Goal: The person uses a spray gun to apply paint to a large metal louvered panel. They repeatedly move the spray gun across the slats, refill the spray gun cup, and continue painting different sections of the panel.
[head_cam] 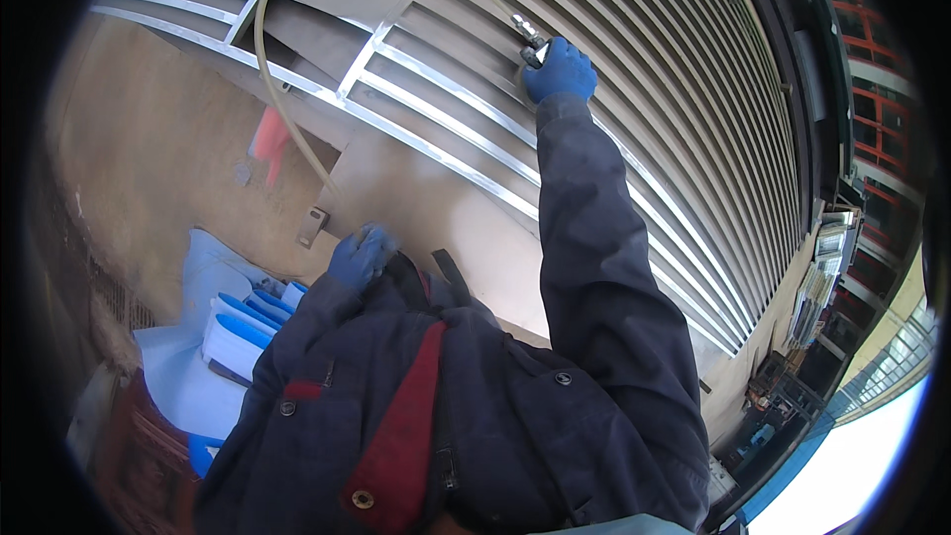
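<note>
My right hand [561,73], in a blue glove, reaches forward over a slatted metal panel [475,30] and grips a hand-held air tool [535,53], mostly hidden by the fingers. A metal coupling [524,27] joins it to a pale hose [261,37] that loops over the panel to the left. My left hand [360,256], also blue-gloved and blurred, is near my waist, beside the hose's lower visible end; whether it holds anything is unclear. Bright white bars [446,141] form the panel's near edge.
A small metal bracket [312,227] and a red object [271,137] lie left of the panel. Blue and white folded sheets [241,327] are at my left side. Racks with stacked material [821,275] stand at far right, with red frames [877,119] beyond.
</note>
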The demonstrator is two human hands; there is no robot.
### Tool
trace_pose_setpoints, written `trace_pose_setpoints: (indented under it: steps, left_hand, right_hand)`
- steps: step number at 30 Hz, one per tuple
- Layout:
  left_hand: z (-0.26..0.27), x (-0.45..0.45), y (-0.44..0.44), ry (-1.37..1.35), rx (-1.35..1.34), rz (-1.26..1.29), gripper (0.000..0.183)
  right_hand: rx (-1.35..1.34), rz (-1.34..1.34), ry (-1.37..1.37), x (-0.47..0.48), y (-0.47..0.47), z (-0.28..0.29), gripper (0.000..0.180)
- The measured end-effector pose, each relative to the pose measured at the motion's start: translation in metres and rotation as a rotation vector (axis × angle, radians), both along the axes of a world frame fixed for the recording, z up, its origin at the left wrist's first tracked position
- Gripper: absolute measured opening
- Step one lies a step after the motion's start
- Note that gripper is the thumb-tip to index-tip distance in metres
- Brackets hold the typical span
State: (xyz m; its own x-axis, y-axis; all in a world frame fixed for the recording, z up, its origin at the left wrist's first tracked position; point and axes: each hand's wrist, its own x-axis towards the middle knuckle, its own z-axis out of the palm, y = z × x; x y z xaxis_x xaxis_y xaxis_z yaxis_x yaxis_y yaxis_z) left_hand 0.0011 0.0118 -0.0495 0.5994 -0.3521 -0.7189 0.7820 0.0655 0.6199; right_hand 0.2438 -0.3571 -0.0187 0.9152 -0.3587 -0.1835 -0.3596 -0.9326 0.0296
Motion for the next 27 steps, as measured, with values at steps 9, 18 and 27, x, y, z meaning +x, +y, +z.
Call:
trace_pose_setpoints:
  steps: [9, 18, 27]
  left_hand:
    - [-0.001, 0.007, -0.006, -0.441, 0.201, -0.267, 0.036]
    - [-0.007, 0.002, -0.041, -0.043, 0.053, -0.274, 0.037]
    - [0.001, -0.005, -0.056, -0.112, 0.08, -0.339, 0.036]
  right_hand:
    - [0.005, -0.088, 0.071, -0.011, -0.016, 0.001, 0.056]
    - [-0.088, -0.378, 0.076, -0.111, -0.179, -0.008, 0.053]
    - [-0.072, -0.507, 0.025, -0.178, -0.253, 0.002, 0.05]
